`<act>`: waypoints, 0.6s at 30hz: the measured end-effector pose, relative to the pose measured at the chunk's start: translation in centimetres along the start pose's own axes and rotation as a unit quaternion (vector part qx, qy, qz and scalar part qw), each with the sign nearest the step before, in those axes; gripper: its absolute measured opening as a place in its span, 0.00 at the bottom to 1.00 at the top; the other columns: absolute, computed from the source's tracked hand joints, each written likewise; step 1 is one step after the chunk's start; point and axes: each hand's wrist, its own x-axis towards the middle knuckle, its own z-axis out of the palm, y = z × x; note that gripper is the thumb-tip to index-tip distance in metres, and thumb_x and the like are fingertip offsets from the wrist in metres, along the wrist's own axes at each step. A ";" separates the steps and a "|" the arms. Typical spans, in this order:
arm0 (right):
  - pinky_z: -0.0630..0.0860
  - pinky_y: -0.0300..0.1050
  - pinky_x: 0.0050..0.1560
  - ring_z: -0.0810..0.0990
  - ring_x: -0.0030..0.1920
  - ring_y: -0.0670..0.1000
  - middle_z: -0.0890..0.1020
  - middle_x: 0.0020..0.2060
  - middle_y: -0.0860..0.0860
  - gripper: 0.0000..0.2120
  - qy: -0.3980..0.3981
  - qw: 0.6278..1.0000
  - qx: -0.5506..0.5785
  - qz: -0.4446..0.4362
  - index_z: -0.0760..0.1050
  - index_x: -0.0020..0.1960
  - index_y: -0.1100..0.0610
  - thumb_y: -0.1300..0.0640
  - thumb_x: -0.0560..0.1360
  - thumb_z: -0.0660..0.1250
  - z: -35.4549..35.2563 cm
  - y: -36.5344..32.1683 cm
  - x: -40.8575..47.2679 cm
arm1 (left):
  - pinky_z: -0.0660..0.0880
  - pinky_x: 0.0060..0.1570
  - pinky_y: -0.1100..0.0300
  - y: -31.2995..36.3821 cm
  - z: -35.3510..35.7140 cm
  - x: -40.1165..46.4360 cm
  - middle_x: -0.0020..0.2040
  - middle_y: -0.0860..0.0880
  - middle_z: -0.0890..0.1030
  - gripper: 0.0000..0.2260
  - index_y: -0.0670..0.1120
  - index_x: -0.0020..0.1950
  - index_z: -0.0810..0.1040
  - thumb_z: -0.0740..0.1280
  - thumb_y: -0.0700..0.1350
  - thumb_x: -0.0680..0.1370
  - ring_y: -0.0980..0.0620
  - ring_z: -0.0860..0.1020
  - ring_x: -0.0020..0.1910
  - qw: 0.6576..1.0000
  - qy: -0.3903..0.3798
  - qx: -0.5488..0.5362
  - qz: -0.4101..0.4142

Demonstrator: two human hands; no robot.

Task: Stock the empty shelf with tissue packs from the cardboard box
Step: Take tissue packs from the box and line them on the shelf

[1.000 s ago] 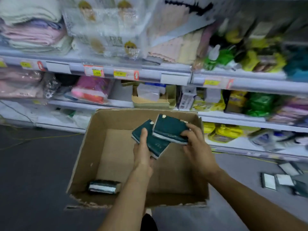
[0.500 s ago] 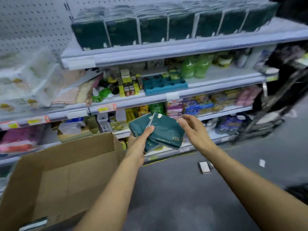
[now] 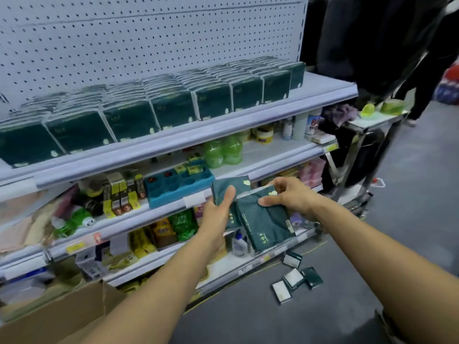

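Hands grip dark-green tissue packs: left (image 3: 218,207) one (image 3: 229,192), right (image 3: 289,196) another (image 3: 263,224) (touching).

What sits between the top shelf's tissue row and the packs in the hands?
Head view: one shelf level, holding green bottles and a blue tray, lies between them.

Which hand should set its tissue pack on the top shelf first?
Right, probably. The right hand holds its tissue pack on the side where the top shelf shows bare space; the left hand with its pack sits below filled rows.
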 end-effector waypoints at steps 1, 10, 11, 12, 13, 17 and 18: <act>0.75 0.40 0.32 0.80 0.37 0.51 0.79 0.38 0.54 0.12 0.003 1.000 0.009 -0.002 0.75 0.44 0.60 0.62 0.68 0.77 -1.5 -0.5 1.0 | 0.78 0.58 0.45 0.5 0.9 1.9 0.55 0.50 0.84 0.27 0.50 0.59 0.79 0.73 0.67 0.68 0.47 0.82 0.55 1.000 0.012 0.008 0.009; 0.67 0.35 0.23 0.75 0.29 0.46 0.80 0.37 0.52 0.06 0.088 0.968 0.229 -0.056 0.77 0.51 0.58 0.61 0.74 0.69 -17.2 -3.9 9.9 | 0.77 0.59 0.45 7.3 11.4 13.5 0.57 0.49 0.83 0.29 0.50 0.64 0.77 0.68 0.68 0.70 0.47 0.82 0.55 0.995 -0.002 0.048 0.082; 0.66 0.35 0.23 0.72 0.28 0.46 0.79 0.36 0.51 0.07 0.095 0.966 0.231 -0.065 0.77 0.50 0.57 0.59 0.73 0.70 -18.7 -4.2 10.8 | 0.78 0.57 0.45 8.0 12.7 14.3 0.56 0.49 0.83 0.24 0.50 0.63 0.77 0.68 0.64 0.74 0.47 0.82 0.53 0.995 -0.005 0.048 0.084; 0.65 0.35 0.22 0.70 0.27 0.45 0.78 0.33 0.50 0.06 0.102 0.965 0.231 -0.072 0.77 0.49 0.57 0.58 0.73 0.70 -20.1 -4.3 11.6 | 0.79 0.56 0.46 8.6 13.9 15.1 0.55 0.49 0.84 0.20 0.51 0.62 0.77 0.68 0.61 0.76 0.48 0.83 0.52 0.995 -0.007 0.046 0.084; 0.65 0.35 0.22 0.69 0.25 0.44 0.77 0.31 0.50 0.04 0.110 0.963 0.234 -0.077 0.76 0.47 0.56 0.58 0.74 0.69 -21.4 -4.4 12.5 | 0.80 0.55 0.47 8.9 15.0 16.1 0.55 0.49 0.84 0.18 0.51 0.62 0.77 0.67 0.60 0.77 0.48 0.83 0.52 0.996 -0.010 0.044 0.083; 0.74 0.38 0.25 0.77 0.28 0.47 0.80 0.38 0.51 0.04 0.150 0.950 0.253 -0.104 0.73 0.49 0.54 0.58 0.76 0.68 -27.1 -4.6 16.4 | 0.81 0.45 0.54 10.9 19.4 18.9 0.52 0.49 0.84 0.12 0.50 0.58 0.77 0.67 0.55 0.79 0.49 0.84 0.49 0.995 -0.019 0.030 0.089; 0.76 0.39 0.28 0.79 0.30 0.48 0.81 0.39 0.51 0.05 0.154 0.947 0.259 -0.115 0.72 0.50 0.54 0.58 0.77 0.67 -28.5 -4.7 17.5 | 0.81 0.44 0.56 11.3 20.4 19.5 0.51 0.50 0.84 0.10 0.50 0.57 0.77 0.66 0.54 0.80 0.49 0.84 0.49 0.996 -0.019 0.026 0.089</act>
